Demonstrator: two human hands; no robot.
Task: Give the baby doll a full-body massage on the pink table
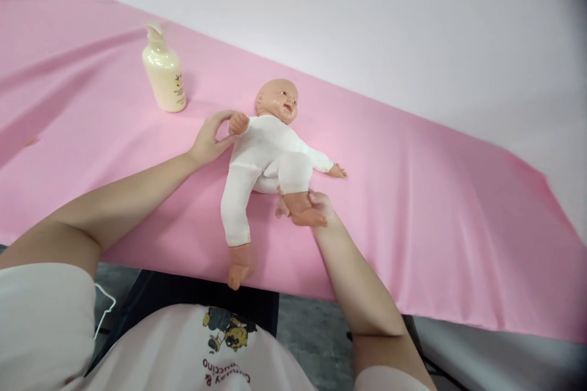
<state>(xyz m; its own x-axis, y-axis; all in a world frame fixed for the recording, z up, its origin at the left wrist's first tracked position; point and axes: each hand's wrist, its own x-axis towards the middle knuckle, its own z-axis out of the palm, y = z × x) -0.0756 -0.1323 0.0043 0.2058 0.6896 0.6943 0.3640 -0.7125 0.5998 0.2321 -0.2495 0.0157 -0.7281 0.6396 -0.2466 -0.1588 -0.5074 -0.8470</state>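
A baby doll with a white cloth body lies on its back on the pink cloth, its head toward the far side. My left hand curls its thumb and fingers around the doll's raised arm, beside the small fist. At the other side, my right hand grips the doll's bent leg near the foot; the foot hides part of my fingers. The doll's other leg stretches toward me, its foot at the table's near edge. Its other arm rests outstretched on the cloth.
A pale yellow pump bottle stands on the pink cloth, beyond my left hand. Behind the table rises a white wall. The cloth has folds and hangs over the near edge. Below it show a dark seat and grey floor.
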